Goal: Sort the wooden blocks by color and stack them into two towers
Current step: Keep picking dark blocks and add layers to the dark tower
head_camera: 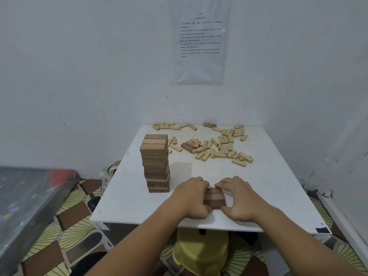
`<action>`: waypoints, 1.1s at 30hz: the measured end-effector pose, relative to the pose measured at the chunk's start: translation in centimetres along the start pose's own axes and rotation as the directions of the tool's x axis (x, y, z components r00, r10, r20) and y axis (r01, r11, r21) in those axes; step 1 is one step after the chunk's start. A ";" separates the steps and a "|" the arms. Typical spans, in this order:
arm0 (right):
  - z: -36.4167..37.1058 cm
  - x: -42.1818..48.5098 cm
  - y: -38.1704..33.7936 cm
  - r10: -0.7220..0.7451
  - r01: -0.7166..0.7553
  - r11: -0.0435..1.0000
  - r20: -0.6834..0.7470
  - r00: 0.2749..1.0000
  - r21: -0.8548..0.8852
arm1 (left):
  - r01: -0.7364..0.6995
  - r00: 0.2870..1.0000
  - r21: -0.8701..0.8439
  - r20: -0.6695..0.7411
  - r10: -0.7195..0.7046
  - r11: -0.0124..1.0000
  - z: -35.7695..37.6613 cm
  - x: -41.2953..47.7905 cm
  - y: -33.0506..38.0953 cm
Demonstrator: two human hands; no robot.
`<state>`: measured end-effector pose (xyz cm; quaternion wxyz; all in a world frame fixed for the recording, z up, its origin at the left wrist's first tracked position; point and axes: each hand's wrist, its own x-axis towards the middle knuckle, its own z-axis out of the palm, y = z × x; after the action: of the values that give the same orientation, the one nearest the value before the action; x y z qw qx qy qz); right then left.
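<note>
Head view: a white table [268, 186] stands in a corner, and near its front edge a small stack [214, 198] of blocks sits between the two hands; its layers show both brown and pale wood, so it does not look sorted yet. The left hand [191, 198] is curled against the stack's left side, fingers bent round it; the right hand [237, 198] cups the right side, fingertips on the far top edge and thumb low at the near corner; both hands hold it, probably squeezing from opposite sides to square the layers or keep them together while it is handled. To the left, just beside the left hand, rises the dark tower [156, 164], many layers high and slightly uneven, all brown so far as can be seen; it stands well apart from the loose wood, likely to keep it safe from knocks. The light blocks [219, 146] lie scattered across the far half of the table, with a dark block [188, 146] among them; the pale tower seems barely begun. A printed sheet of paper [201, 40] hangs on the wall behind.
</note>
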<state>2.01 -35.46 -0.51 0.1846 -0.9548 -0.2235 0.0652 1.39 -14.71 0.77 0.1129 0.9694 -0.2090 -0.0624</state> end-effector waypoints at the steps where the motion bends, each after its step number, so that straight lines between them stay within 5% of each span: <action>1: -0.6 -0.5 -0.1 -0.010 0.010 0.999 -0.017 1.000 0.037 | -0.014 1.000 -0.011 -0.010 0.014 1.000 -0.3 -0.5 0.2; 6: -6.1 -3.6 -2.5 -0.122 0.144 0.972 -0.122 0.985 0.188 | -0.129 0.972 -0.146 -0.213 0.096 0.981 -4.1 -5.6 1.3; 13: -13.9 -2.6 -10.5 -0.276 0.362 0.895 -0.315 0.908 0.260 | -0.179 0.887 -0.082 -0.445 0.124 0.981 -14.3 -9.1 -0.8; 21: -14.5 6.0 -14.9 -0.212 0.356 0.856 -0.374 0.903 0.375 | -0.086 0.939 -0.109 -0.340 0.044 0.990 -22.6 -6.6 -7.7; 33: -9.9 11.6 -15.5 -0.156 0.268 0.869 -0.284 0.946 0.416 | 0.001 0.962 -0.106 -0.271 -0.029 0.994 -20.1 -4.4 -13.4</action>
<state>8.14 -20.56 14.02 0.4317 -0.8565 -0.2822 -0.0225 6.02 2.94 17.25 0.1905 0.9631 -0.1807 0.0594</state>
